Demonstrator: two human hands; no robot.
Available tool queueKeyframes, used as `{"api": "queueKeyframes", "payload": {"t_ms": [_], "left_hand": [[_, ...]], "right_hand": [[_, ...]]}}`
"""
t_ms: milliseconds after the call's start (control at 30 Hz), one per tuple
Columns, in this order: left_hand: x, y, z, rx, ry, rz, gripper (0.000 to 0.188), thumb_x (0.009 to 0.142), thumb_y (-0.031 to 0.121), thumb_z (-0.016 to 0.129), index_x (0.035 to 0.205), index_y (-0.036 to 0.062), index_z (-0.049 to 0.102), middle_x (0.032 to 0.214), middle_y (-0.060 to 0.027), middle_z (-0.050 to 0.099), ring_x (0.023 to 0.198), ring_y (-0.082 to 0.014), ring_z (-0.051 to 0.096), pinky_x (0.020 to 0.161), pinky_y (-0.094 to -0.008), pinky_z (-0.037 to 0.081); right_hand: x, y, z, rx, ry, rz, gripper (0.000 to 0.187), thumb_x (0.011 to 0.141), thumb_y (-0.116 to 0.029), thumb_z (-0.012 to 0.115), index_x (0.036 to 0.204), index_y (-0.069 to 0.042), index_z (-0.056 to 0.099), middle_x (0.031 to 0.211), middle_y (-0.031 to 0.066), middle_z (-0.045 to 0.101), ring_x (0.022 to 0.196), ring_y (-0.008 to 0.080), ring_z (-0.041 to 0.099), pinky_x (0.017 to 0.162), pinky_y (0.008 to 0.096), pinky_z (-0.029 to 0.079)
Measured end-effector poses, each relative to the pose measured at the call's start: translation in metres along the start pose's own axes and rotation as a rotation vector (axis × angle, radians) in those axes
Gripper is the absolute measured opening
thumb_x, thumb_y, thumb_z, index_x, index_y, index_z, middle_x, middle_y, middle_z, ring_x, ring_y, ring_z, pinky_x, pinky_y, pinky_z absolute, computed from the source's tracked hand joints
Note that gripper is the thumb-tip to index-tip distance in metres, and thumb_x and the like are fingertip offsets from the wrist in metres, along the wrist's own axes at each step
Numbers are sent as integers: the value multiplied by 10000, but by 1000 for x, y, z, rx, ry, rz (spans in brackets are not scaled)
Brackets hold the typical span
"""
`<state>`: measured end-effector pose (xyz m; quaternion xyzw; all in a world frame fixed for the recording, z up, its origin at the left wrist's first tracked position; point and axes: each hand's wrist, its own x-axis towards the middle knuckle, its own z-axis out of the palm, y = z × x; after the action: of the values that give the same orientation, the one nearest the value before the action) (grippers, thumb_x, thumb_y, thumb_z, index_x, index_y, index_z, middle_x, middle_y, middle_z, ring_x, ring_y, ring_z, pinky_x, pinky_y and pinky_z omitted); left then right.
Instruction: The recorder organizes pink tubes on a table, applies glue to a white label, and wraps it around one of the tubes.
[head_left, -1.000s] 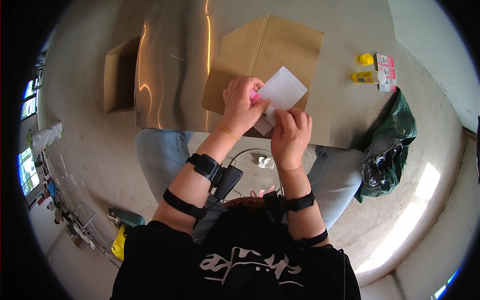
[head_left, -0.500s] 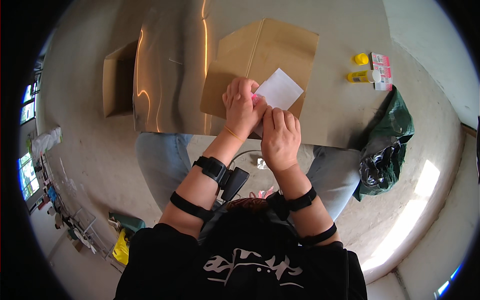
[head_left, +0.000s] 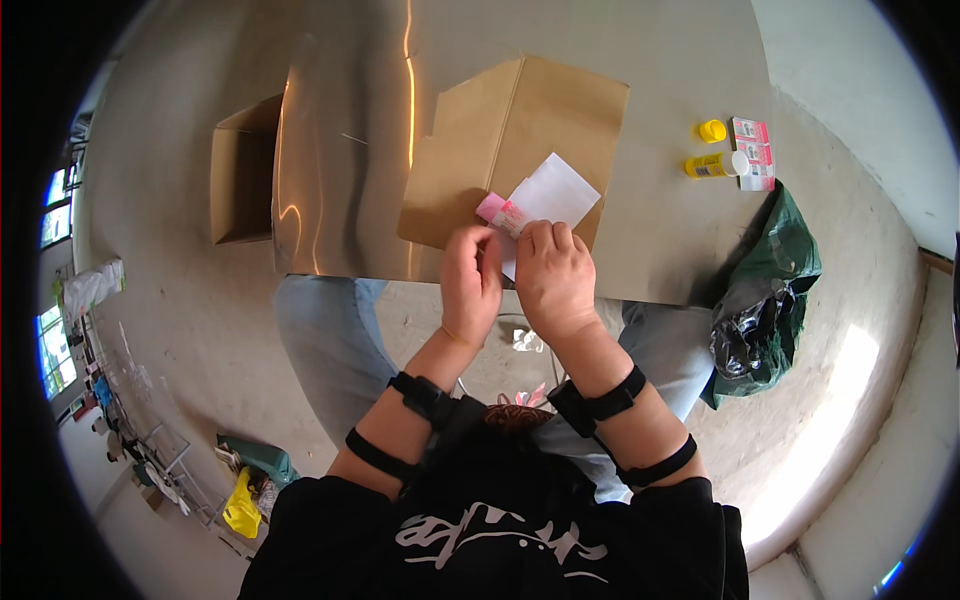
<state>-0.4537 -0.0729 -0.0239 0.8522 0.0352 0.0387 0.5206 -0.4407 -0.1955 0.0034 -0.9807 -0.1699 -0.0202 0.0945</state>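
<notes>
A small pink tube (head_left: 490,207) with a pink-and-white label (head_left: 511,219) slants over sheets of white paper (head_left: 560,193). The paper rests on a folded piece of brown cardboard (head_left: 560,112). My right hand (head_left: 557,272) has its fingers curled down at the lower end of the tube, over the paper; its fingertips are partly hidden. Just below the tube's upper end, at the cardboard's near edge, is my left hand (head_left: 470,280). Its fingers are loosely bent, the thumb is alongside, and nothing shows in it.
On the metal table (head_left: 680,60), a yellow glue stick (head_left: 708,166) lies uncapped at the right, near its yellow cap (head_left: 712,131) and a pink-and-white label sheet (head_left: 755,150). A dark green bag (head_left: 785,250) hangs beside the right edge. An open cardboard box (head_left: 240,180) stands at the left.
My left hand has come off the tube and drawn back toward me, leaving the pink tube and its label in sight. My right hand stays at the paper. The view has shifted slightly.
</notes>
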Motion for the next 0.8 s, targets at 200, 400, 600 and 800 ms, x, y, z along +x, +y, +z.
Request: {"api": "queueKeyframes", "payload": {"t_ms": [200,400,600,800], "left_hand": [[7,8,2,-362,-77,-379,96,899,32,524,956,-42,546,835,-114,648,715,-180,630,681,-286,503],[8,-34,12,-559,-95,-378,117,895,21,497,975,-43,554,891,-114,661,815,-181,652,725,-292,506],[9,-22,5,-212,-288,-209,159,913,10,478,1053,-50,526,973,-112,619,929,-157,614,829,-264,484],[13,5,-7,-245,-333,-172,222,892,120,569,1055,-30,548,913,-90,618,874,-140,595,789,-273,480]], "right_hand": [[8,-2,6,-74,-69,-4,187,711,-134,585,854,-14,602,853,102,570,834,241,542,689,323,481],[6,13,10,25,78,-73,155,679,-103,605,814,-48,553,786,86,541,768,249,549,635,342,485],[2,22,-18,179,278,-6,115,682,-70,609,765,-64,531,759,87,533,735,265,553,617,373,488],[-19,31,-72,245,547,136,300,633,-28,650,928,10,613,796,131,586,716,305,577,635,379,495]]}}
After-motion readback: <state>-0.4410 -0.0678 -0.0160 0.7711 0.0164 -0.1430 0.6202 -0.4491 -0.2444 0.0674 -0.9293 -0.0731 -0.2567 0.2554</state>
